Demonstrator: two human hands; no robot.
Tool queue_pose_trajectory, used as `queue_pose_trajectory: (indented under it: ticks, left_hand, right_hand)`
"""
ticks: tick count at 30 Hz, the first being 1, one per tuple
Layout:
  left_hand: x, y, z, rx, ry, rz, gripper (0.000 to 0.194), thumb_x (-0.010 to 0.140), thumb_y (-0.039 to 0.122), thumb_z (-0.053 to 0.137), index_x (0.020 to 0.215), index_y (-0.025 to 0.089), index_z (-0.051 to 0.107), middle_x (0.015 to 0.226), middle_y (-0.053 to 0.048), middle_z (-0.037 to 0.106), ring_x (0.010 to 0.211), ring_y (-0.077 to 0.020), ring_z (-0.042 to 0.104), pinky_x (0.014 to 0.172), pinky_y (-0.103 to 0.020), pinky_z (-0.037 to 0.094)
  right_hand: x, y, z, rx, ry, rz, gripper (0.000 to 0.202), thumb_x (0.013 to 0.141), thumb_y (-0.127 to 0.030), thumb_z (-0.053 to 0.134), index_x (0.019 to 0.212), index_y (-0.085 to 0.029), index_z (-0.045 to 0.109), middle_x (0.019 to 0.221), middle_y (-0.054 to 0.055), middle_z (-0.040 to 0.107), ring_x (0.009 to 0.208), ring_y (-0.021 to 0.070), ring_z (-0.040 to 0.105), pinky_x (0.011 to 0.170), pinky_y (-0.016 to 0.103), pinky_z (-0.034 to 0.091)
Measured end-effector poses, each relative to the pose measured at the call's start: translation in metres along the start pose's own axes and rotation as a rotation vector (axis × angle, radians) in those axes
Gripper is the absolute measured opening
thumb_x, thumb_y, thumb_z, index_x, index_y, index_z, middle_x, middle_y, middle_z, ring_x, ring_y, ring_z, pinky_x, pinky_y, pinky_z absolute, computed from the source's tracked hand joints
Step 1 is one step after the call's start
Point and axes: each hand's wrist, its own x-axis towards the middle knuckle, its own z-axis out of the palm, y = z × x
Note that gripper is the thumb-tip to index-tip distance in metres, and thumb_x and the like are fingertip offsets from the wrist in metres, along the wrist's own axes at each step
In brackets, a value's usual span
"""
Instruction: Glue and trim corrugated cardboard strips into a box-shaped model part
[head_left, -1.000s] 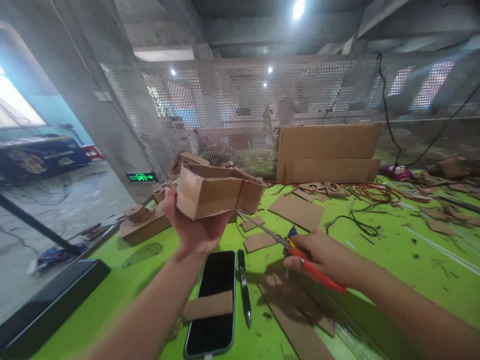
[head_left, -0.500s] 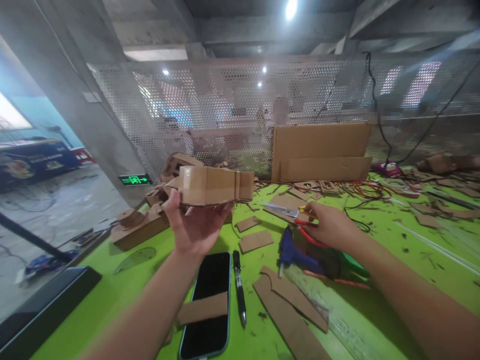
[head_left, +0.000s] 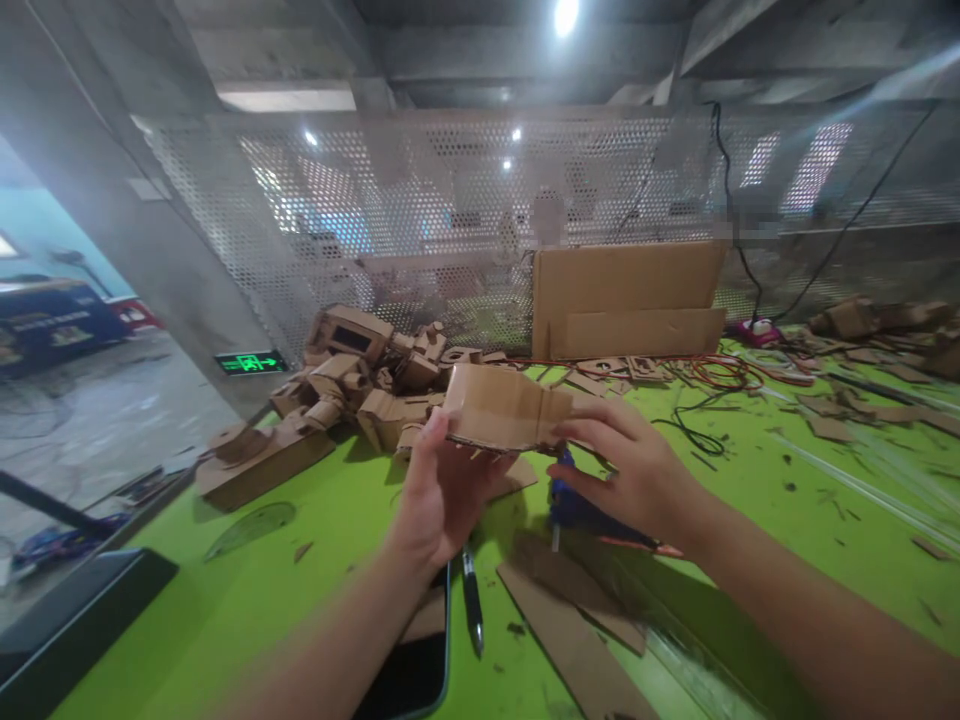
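A folded cardboard piece (head_left: pixel 501 408) with a glossy front and a narrower right end is held up above the table. My left hand (head_left: pixel 442 500) grips it from below, thumb at its left end and fingers underneath. At the right end, my right hand (head_left: pixel 634 465) closes on it, fingers on top and thumb beneath. The blue glue gun (head_left: pixel 574 500) lies just below my right hand, partly covered by it. No scissors show in this view.
A phone (head_left: pixel 412 670), a pen (head_left: pixel 472 600) and cardboard strips (head_left: pixel 574 640) lie on the green table (head_left: pixel 247 600). Several cardboard models (head_left: pixel 349 375) crowd the back left. A cardboard panel (head_left: pixel 630 285) stands at the back beside red wire (head_left: pixel 720 372). A clear ruler (head_left: pixel 694 665) lies front right.
My right hand no longer holds the scissors and has moved left onto the cardboard piece's right end. My left hand has shifted right and slightly down with the piece.
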Motion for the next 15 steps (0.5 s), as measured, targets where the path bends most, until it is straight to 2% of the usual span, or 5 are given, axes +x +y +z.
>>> queue_pose_trajectory:
  ticks: [2,5,8,12,15]
  left_hand:
    - [-0.004,-0.004,0.003,0.026,-0.016,-0.039,0.067,0.087,0.062,0.076,0.135,0.016,0.065,0.126,-0.015,0.071,0.103,-0.0248,0.069,0.084,-0.035,0.064]
    - [-0.008,-0.008,0.003,0.059,-0.058,-0.035,0.067,0.088,0.061,0.076,0.137,0.018,0.064,0.131,-0.015,0.070,0.107,-0.0280,0.068,0.086,-0.040,0.064]
    - [-0.010,-0.011,0.000,0.089,-0.091,-0.012,0.071,0.086,0.058,0.078,0.141,0.019,0.060,0.133,-0.015,0.070,0.114,-0.0309,0.068,0.093,-0.045,0.061]
    - [-0.011,-0.013,-0.003,0.175,-0.093,0.006,0.090,0.072,0.054,0.091,0.146,0.021,0.051,0.128,-0.014,0.071,0.111,-0.0320,0.070,0.091,-0.043,0.060]
    - [-0.007,-0.009,-0.002,0.159,-0.050,0.025,0.081,0.074,0.056,0.088,0.140,0.021,0.057,0.126,-0.014,0.071,0.110,-0.0317,0.070,0.090,-0.042,0.061]
  right_hand:
    - [-0.002,-0.004,0.004,0.024,-0.028,0.001,0.018,0.099,-0.032,0.072,0.115,-0.024,0.070,0.111,0.010,0.074,0.105,0.0268,0.070,0.091,0.043,0.057]
    - [-0.006,-0.002,0.007,0.062,-0.034,0.028,0.007,0.101,-0.028,0.068,0.107,-0.024,0.070,0.106,0.009,0.074,0.100,0.0254,0.070,0.087,0.041,0.058]
    - [-0.005,-0.003,0.005,0.097,-0.101,0.074,0.008,0.102,-0.025,0.064,0.109,-0.023,0.069,0.109,0.010,0.074,0.103,0.0262,0.070,0.087,0.041,0.057]
    - [-0.001,-0.011,0.001,0.127,-0.204,0.132,0.011,0.103,-0.022,0.057,0.110,-0.024,0.066,0.109,0.010,0.073,0.099,0.0257,0.068,0.084,0.041,0.056]
    - [-0.001,-0.016,0.001,0.116,-0.222,0.175,0.003,0.101,-0.022,0.057,0.101,-0.024,0.060,0.098,0.008,0.070,0.090,0.0249,0.065,0.078,0.039,0.055]
